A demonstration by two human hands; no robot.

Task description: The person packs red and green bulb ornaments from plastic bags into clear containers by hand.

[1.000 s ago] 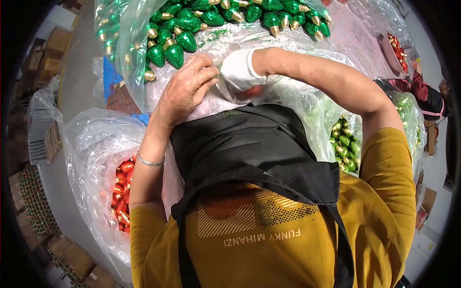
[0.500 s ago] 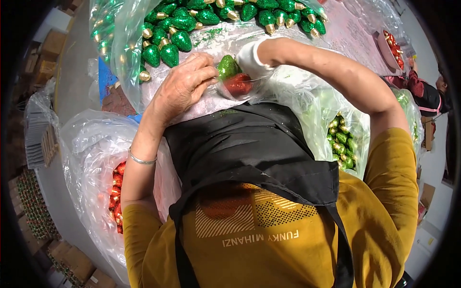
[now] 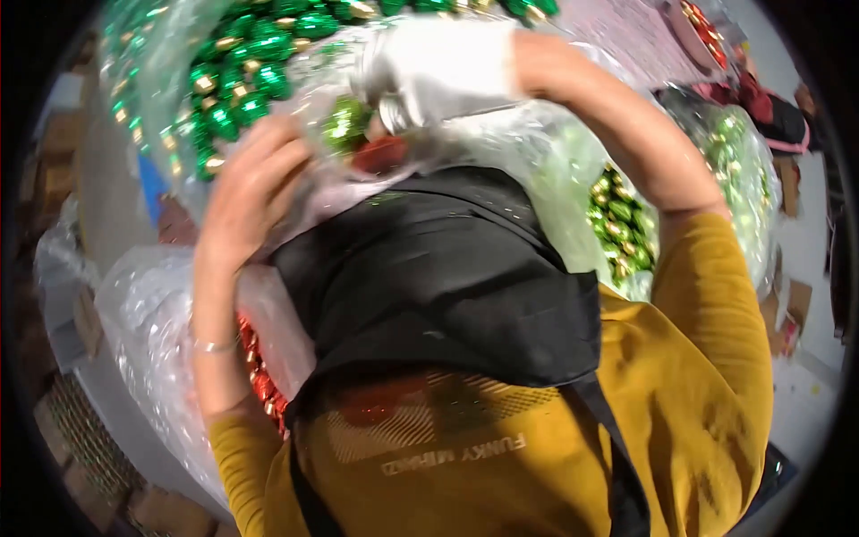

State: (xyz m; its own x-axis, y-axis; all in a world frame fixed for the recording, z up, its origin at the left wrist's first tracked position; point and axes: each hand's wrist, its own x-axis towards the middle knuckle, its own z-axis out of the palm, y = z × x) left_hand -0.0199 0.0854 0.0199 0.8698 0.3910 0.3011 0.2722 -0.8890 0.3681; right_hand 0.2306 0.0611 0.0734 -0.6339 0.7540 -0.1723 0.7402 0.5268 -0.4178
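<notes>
In front of my apron, a light green glitter bulb ornament point(image 3: 344, 123) and a red glitter one point(image 3: 380, 155) lie together within a clear plastic package point(image 3: 318, 166). My left hand point(image 3: 255, 188), bare and with a bracelet on its wrist, curls its fingers at the left edge of that plastic. In a white glove, my right hand point(image 3: 438, 76) reaches over from the right, just beyond the two ornaments. Motion smears its fingers, so whether they hold anything is hidden.
Dark green bulb ornaments point(image 3: 268, 43) are heaped at the table's far side. Plastic bags hold red ornaments point(image 3: 259, 371) at my left and light green ones point(image 3: 619, 224) at my right. Far right, a pink tray point(image 3: 693, 34) of red ornaments stands near another person point(image 3: 777, 112).
The view has shifted, and the ornaments and both hands appear further left. My gloved hand has lifted up and away from the ornaments, and my left hand sits slightly farther from them.
</notes>
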